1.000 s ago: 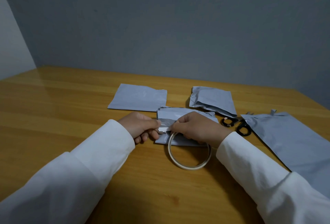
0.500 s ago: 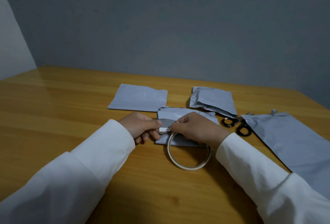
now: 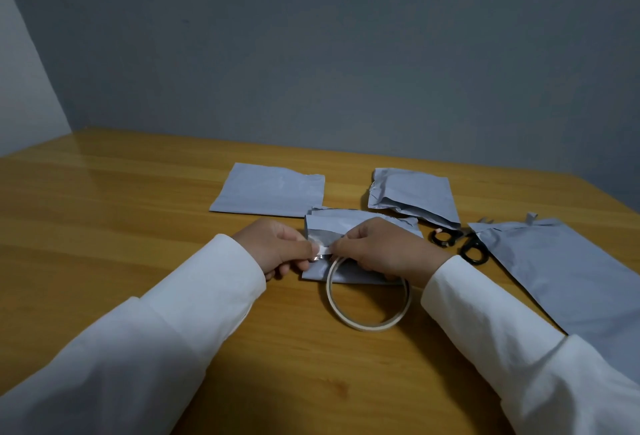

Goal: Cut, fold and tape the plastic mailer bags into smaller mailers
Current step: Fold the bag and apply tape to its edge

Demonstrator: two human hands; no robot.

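On wooden table (image 3: 104, 226), above folded mailer (image 3: 349, 223): left hand (image 3: 277, 247) pinching tape end (image 3: 320, 254), right hand (image 3: 381, 247) apparently gripping tape roll (image 3: 367, 325).

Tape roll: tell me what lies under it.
The far arc of the tape roll overlaps the small grey mailer; its near arc lies over bare wooden table. The right hand covers its far rim, hiding what is beneath.
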